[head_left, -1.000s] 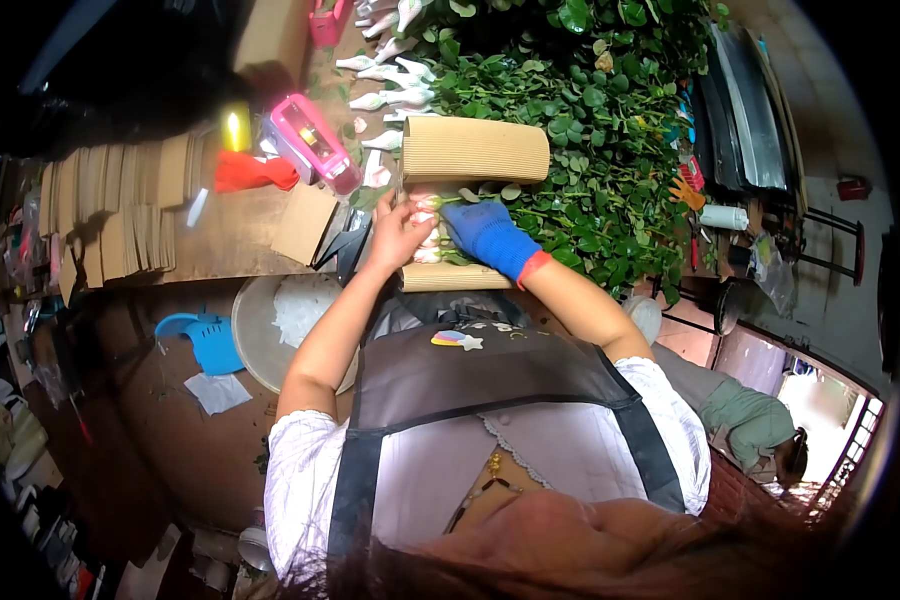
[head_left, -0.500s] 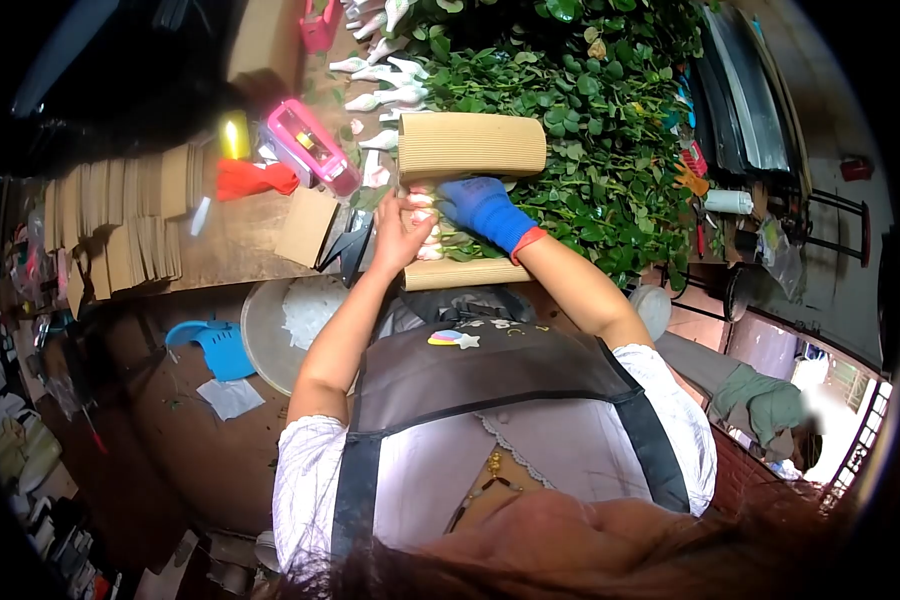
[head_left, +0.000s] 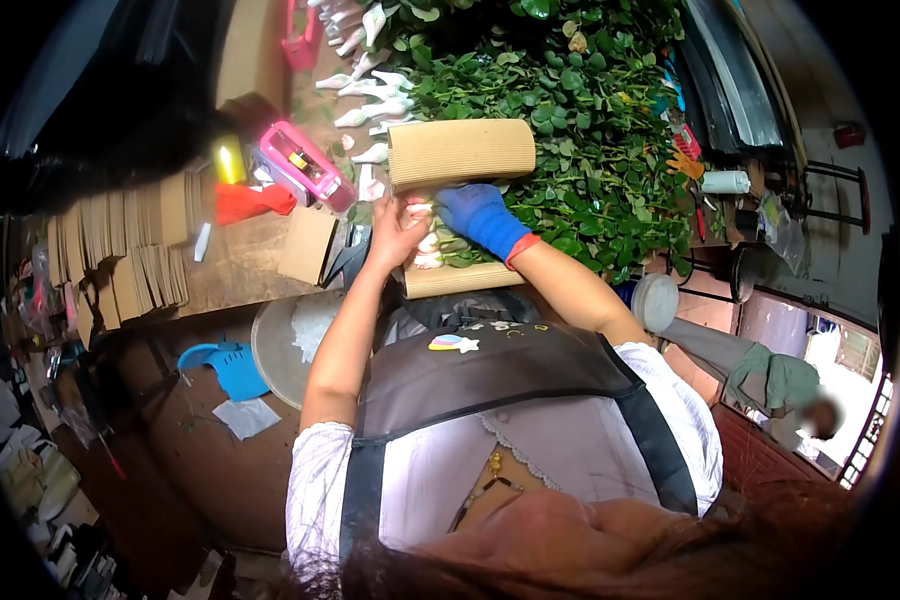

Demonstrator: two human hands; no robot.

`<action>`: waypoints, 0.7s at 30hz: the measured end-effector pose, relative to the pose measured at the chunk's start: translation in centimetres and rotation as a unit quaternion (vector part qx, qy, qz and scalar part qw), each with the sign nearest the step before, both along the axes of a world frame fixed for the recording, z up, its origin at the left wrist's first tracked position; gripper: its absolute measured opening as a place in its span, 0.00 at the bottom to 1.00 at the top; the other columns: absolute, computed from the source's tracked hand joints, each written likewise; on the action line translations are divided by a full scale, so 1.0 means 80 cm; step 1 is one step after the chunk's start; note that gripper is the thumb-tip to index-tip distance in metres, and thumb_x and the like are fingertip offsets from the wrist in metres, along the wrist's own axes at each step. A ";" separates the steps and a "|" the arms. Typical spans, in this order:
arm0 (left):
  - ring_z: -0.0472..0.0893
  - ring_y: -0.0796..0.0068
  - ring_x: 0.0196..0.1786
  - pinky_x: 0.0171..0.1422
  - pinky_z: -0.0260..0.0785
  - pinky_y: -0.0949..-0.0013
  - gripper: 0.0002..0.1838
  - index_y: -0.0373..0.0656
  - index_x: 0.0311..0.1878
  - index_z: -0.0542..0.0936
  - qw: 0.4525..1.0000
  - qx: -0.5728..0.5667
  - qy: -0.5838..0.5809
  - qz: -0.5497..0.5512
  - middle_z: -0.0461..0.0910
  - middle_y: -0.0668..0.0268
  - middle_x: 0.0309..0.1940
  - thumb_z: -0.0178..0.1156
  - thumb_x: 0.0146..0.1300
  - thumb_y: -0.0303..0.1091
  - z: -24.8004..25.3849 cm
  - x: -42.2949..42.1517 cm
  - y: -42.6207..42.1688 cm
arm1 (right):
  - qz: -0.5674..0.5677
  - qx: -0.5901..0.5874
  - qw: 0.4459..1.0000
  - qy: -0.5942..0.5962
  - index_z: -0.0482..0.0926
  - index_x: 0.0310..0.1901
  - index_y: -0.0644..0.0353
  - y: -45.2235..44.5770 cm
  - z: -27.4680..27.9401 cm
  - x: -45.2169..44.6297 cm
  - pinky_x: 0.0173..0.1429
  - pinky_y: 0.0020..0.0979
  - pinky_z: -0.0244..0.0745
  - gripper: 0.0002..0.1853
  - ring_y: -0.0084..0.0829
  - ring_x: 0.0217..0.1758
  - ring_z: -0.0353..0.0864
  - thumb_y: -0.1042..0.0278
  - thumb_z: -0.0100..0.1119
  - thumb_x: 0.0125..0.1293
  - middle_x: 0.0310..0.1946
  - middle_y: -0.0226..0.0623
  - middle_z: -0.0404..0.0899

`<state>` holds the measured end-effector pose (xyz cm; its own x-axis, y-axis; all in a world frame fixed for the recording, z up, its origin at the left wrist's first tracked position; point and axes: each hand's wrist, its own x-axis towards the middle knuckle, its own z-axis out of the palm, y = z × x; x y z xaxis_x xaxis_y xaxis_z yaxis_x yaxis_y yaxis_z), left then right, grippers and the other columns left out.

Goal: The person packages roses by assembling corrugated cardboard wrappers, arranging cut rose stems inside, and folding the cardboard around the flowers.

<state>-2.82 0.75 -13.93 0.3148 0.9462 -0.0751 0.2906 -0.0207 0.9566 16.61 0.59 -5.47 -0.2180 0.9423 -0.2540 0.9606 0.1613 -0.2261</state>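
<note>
A sheet of corrugated cardboard [head_left: 460,155] lies curled at the table's front edge, its far side folded up and its near flap flat. Between the two sides rests a row of pale pink-white roses [head_left: 428,243], heads to the left. My bare left hand [head_left: 397,232] is at the upper flower heads, fingers closed on a rose. In a blue knitted glove, my right hand [head_left: 478,215] is curled over the stems just right of the heads; its fingertips are partly hidden.
A large heap of leafy rose stems [head_left: 590,140] covers the right of the table. White-netted rose heads [head_left: 375,100] line its left side. Left are a pink tape dispenser [head_left: 305,165], red cloth [head_left: 255,200] and cardboard pieces [head_left: 130,240]. A person [head_left: 770,380] is at far right.
The view has shifted slightly. Both hands stay at the roses inside the cardboard, with little movement between them.
</note>
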 end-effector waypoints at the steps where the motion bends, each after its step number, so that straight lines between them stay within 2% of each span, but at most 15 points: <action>1: 0.73 0.58 0.62 0.69 0.65 0.61 0.37 0.38 0.68 0.71 0.999 -0.015 -0.030 -0.005 0.69 0.51 0.57 0.73 0.55 0.37 -0.001 0.000 0.001 | 0.011 0.008 1.000 0.005 0.82 0.44 0.45 0.002 -0.002 0.003 0.46 0.50 0.78 0.15 0.47 0.41 0.86 0.46 0.55 0.67 0.37 0.43 0.86; 2: 0.69 0.53 0.66 0.73 0.61 0.58 0.37 0.39 0.67 0.73 0.996 -0.053 -0.065 -0.012 0.67 0.48 0.66 0.73 0.54 0.41 -0.002 -0.001 0.002 | 0.022 0.016 1.000 0.011 0.82 0.44 0.46 0.002 -0.008 0.006 0.46 0.50 0.78 0.15 0.47 0.41 0.86 0.46 0.55 0.67 0.36 0.43 0.86; 5: 0.71 0.56 0.64 0.71 0.64 0.60 0.33 0.40 0.64 0.76 0.999 0.001 0.050 -0.003 0.71 0.51 0.64 0.73 0.55 0.39 0.024 0.004 0.005 | 0.031 -0.004 0.999 0.008 0.82 0.42 0.49 0.000 0.005 0.001 0.46 0.50 0.79 0.13 0.47 0.42 0.86 0.52 0.59 0.64 0.38 0.43 0.86; 7: 0.70 0.56 0.64 0.71 0.63 0.59 0.29 0.42 0.60 0.80 0.998 -0.049 0.026 -0.010 0.74 0.53 0.61 0.74 0.54 0.40 0.039 0.008 0.014 | 0.030 -0.019 0.999 -0.007 0.82 0.41 0.51 0.004 0.012 -0.001 0.46 0.49 0.79 0.12 0.47 0.43 0.86 0.55 0.60 0.63 0.39 0.43 0.86; 8: 0.70 0.55 0.65 0.70 0.64 0.57 0.27 0.43 0.56 0.82 0.998 -0.059 0.012 -0.010 0.75 0.54 0.61 0.75 0.53 0.40 0.019 0.008 0.016 | 0.029 -0.023 0.999 -0.016 0.82 0.41 0.52 0.004 0.010 -0.003 0.46 0.50 0.79 0.12 0.47 0.43 0.86 0.55 0.60 0.63 0.39 0.43 0.86; 10: 0.70 0.54 0.64 0.70 0.64 0.57 0.27 0.44 0.57 0.82 0.999 -0.024 0.031 0.019 0.75 0.55 0.61 0.74 0.53 0.40 0.024 0.013 0.009 | 0.042 0.000 0.999 -0.013 0.82 0.41 0.52 0.002 0.016 -0.004 0.46 0.50 0.79 0.13 0.46 0.44 0.86 0.53 0.57 0.66 0.38 0.43 0.86; 13: 0.72 0.53 0.63 0.69 0.65 0.56 0.26 0.45 0.55 0.83 0.997 0.013 0.054 0.053 0.75 0.56 0.58 0.73 0.52 0.40 0.031 0.016 0.004 | -0.051 -0.024 0.997 0.046 0.83 0.43 0.52 -0.005 0.046 -0.007 0.47 0.48 0.80 0.16 0.45 0.46 0.87 0.50 0.56 0.67 0.39 0.43 0.87; 16: 0.74 0.52 0.59 0.66 0.66 0.56 0.22 0.44 0.50 0.83 0.996 0.038 0.066 0.051 0.77 0.56 0.54 0.71 0.52 0.40 0.025 0.016 0.002 | -0.053 0.033 0.997 0.044 0.83 0.38 0.53 -0.003 0.038 -0.016 0.42 0.49 0.78 0.20 0.46 0.40 0.86 0.44 0.52 0.69 0.35 0.44 0.86; 19: 0.75 0.53 0.58 0.65 0.67 0.57 0.17 0.44 0.45 0.86 0.998 0.009 0.017 0.062 0.78 0.58 0.51 0.73 0.51 0.39 0.015 0.017 0.001 | -0.069 -0.013 0.997 -0.009 0.88 0.38 0.54 0.008 0.040 -0.028 0.44 0.47 0.81 0.19 0.44 0.43 0.88 0.48 0.56 0.67 0.38 0.43 0.88; 21: 0.74 0.53 0.59 0.65 0.67 0.57 0.17 0.44 0.44 0.87 0.997 0.009 0.033 0.071 0.78 0.58 0.52 0.73 0.51 0.38 0.015 0.017 -0.004 | -0.075 -0.011 0.997 -0.024 0.89 0.39 0.53 0.012 0.028 -0.032 0.45 0.47 0.81 0.18 0.44 0.43 0.89 0.49 0.56 0.67 0.39 0.42 0.88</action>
<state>-1.49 0.46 -12.73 0.1724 0.9823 -0.0734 0.3536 0.0078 0.9354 14.07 1.55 -3.20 -0.0624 0.9575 -0.2815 0.9835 0.0110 -0.1805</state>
